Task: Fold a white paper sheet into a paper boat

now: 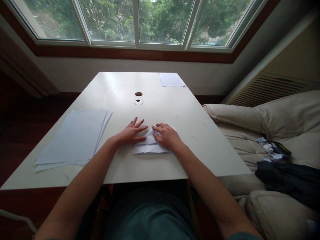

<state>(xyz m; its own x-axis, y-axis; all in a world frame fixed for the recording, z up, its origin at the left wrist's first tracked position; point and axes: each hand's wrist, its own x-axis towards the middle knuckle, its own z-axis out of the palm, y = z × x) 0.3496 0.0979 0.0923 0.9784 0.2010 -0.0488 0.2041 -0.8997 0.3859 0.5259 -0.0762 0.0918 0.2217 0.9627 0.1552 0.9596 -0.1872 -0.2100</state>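
Okay, two hands are lying open, grasping nothing: the left hand (130, 132) is spreading flat on the white table (190, 126) just beside one folded paper (146, 149), while the right hand (167, 136) is pressing flat on it. One paper stack (72, 138) is sitting leftward, one loose sheet (171, 80) at the far end.

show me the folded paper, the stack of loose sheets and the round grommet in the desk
folded paper (150, 149), head view, on its lower flap just below the hands
stack of loose sheets (71, 136), head view, on the middle of the top sheet
round grommet (138, 104), head view, on its pale rim
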